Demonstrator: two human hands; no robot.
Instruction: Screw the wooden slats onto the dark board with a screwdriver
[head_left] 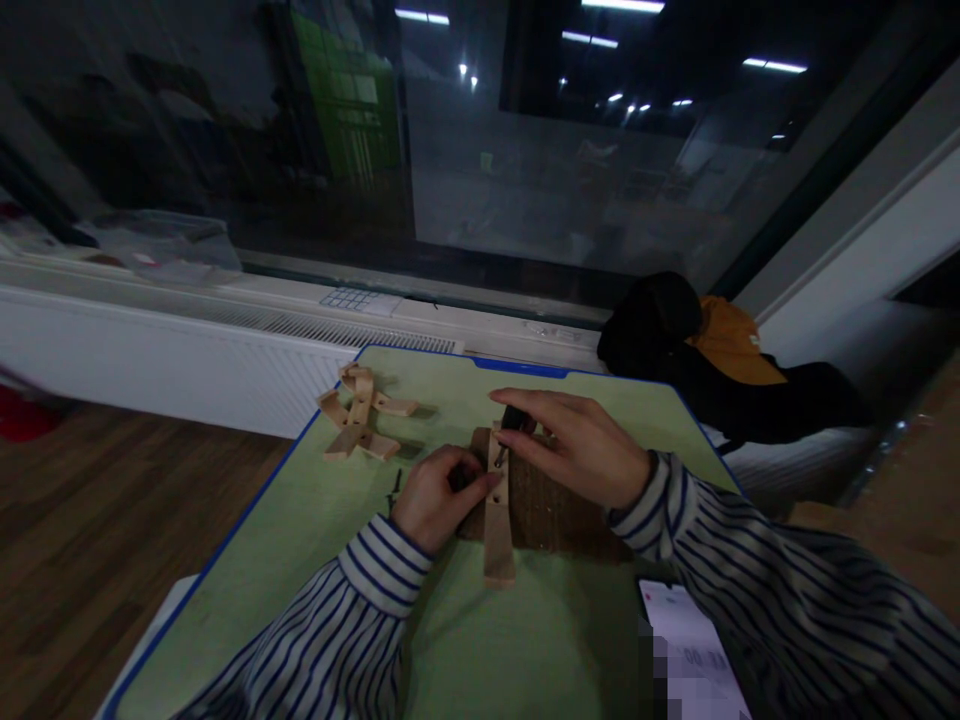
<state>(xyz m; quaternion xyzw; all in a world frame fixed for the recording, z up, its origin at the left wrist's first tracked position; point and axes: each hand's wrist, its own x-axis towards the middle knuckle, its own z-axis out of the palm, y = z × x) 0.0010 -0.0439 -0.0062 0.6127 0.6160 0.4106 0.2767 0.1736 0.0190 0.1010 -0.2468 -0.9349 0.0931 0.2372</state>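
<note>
A narrow wooden piece with drilled holes (498, 545) lies over a dark brown board (559, 515) on the table. My left hand (439, 495) is closed at its left edge, thumb and forefinger pressed against the wood near the holes. Between the thumb and fingers of my right hand (581, 445) is a short black-handled screwdriver (514, 418), its shaft pointing down to the upper part of the wood. Whether a screw sits under the tip is too small to tell. Left of my left hand lie several dark screws (395, 487).
A joined wooden figure with several limbs (360, 410) rests at the table's (457, 640) far left. A lit phone (686, 640) lies by my right forearm. Behind are a radiator (262, 350) and windowsill, with a black and orange cloth heap (731, 340) at the right.
</note>
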